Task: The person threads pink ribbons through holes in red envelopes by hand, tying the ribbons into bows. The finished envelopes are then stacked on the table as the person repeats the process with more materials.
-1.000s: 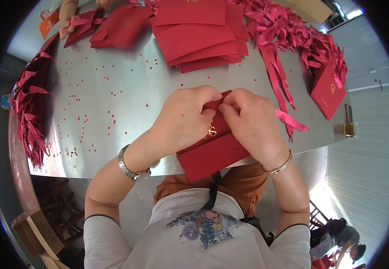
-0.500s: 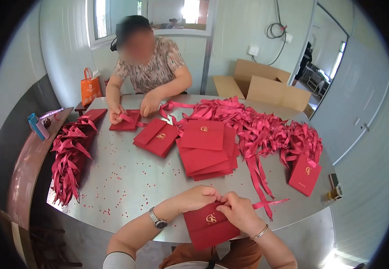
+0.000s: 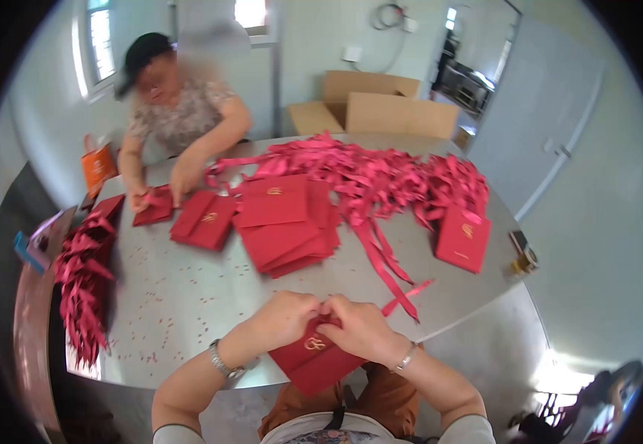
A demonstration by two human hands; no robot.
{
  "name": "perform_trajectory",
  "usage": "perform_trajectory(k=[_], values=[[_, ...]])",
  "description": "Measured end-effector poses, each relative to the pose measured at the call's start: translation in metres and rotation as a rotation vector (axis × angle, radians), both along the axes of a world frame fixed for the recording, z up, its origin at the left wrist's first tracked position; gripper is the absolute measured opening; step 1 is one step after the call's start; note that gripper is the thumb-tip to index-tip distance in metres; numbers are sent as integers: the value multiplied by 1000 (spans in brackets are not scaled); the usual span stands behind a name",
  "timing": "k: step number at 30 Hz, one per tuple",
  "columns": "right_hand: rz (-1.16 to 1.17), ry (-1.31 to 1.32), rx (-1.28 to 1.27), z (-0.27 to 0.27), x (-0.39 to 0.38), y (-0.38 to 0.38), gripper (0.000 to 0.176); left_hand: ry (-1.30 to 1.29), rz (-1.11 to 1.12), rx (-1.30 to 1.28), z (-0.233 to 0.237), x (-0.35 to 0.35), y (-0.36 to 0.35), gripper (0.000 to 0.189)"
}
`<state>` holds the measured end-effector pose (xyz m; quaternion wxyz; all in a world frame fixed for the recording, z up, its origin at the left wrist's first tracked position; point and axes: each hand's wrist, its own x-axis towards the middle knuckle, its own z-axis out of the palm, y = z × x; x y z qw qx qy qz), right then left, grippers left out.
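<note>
At the near table edge, my left hand (image 3: 289, 317) and my right hand (image 3: 360, 329) meet at the top edge of a flat red paper gift bag (image 3: 320, 368) with a gold logo. Both hands are closed, with fingertips pinching the bag's edge; anything small between them is hidden. A pink-red ribbon (image 3: 409, 297) sticks out just beyond my right hand; whether my fingers hold its end is hidden. Farther in, a stack of flat red bags (image 3: 280, 244) lies mid-table, with a smaller pile of bags (image 3: 204, 222) left of it.
A heap of pink-red ribbons (image 3: 380, 174) covers the back right, by another red bag (image 3: 463, 240). Ribboned bags (image 3: 84, 285) line the left edge. Small red dots are scattered about. Opposite, a co-worker (image 3: 181, 111) handles a red bag (image 3: 155, 206). An open carton (image 3: 403, 112) stands behind.
The camera view has shifted, so the table contents appear farther left. My hands remain together at the bag's top edge, and the bag is tilted a little differently.
</note>
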<state>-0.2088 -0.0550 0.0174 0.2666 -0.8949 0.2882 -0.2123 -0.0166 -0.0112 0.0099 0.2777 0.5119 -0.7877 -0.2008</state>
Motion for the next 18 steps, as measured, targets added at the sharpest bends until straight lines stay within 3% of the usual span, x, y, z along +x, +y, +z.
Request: perform_trajectory(k=[2, 4, 5, 9, 11, 13, 15, 17, 18], values=[[-56, 43, 17, 2, -4, -2, 30, -47, 79, -158, -8, 7, 0, 9], [-73, 38, 72, -2, -12, -4, 29, 51, 256, -117, -9, 22, -2, 7], [-84, 42, 86, -3, -14, -6, 29, 240, 383, 68, -5, 23, 0, 6], [-136, 14, 119, -12, -11, -10, 25, 39, 501, -115, -29, 38, -14, 10], [-169, -50, 101, -21, -8, -13, 24, 124, 495, -144, -38, 40, -12, 16], [-221, -69, 113, -25, -9, -17, 25, 529, 601, 74, -17, 30, -5, 21], [-239, -70, 156, -22, -11, -19, 24, 455, 531, 73, -7, 31, 9, 21], [-262, -68, 178, -19, -10, -20, 25, 361, 226, 171, -3, 24, 21, 19], [-274, -54, 174, -17, -10, -22, 25, 362, 225, 168, 0, 22, 24, 19]])
